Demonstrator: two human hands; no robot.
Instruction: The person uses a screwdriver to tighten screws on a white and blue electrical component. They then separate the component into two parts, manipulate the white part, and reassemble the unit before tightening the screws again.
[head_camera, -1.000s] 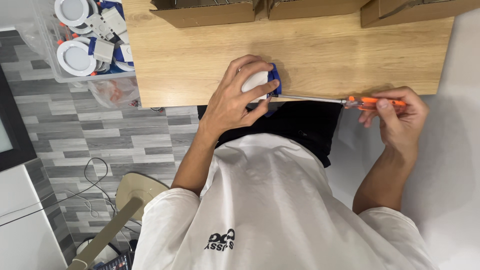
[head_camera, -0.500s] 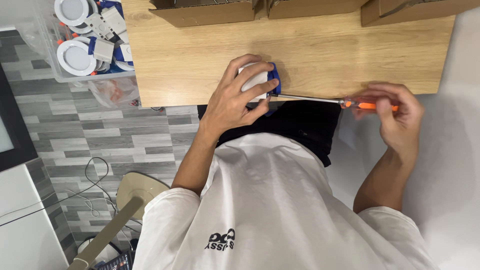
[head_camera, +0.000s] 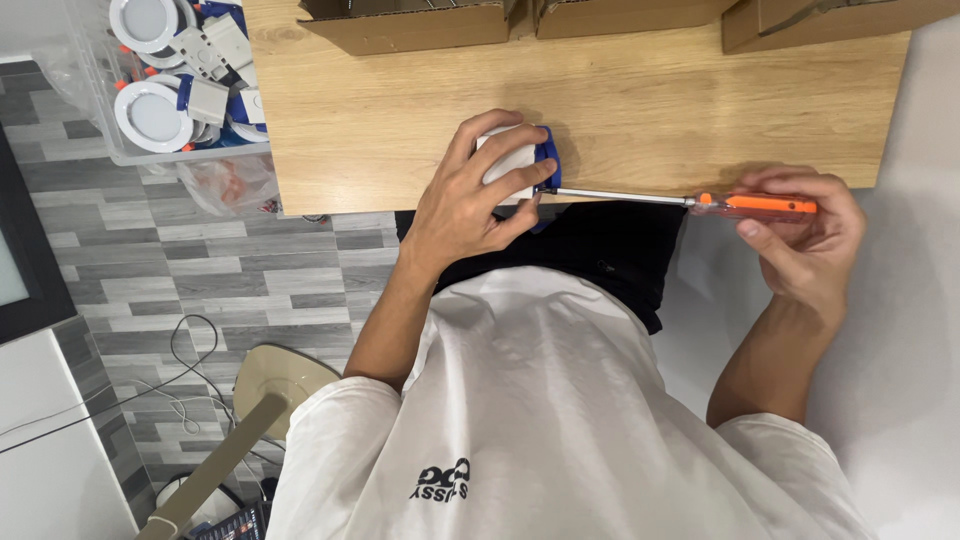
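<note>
Your left hand (head_camera: 470, 200) clamps the white-and-blue fixture (head_camera: 520, 160) at the surface (head_camera: 700, 100) edge; your right hand (head_camera: 805, 235) grips the orange-handled screwdriver (head_camera: 700, 202). Keep the shaft level, fixture pressed firmly down.

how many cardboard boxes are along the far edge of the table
3: one cardboard box far left, one middle, one far right on the wooden table; all cut off by the frame, more may be hidden.
</note>
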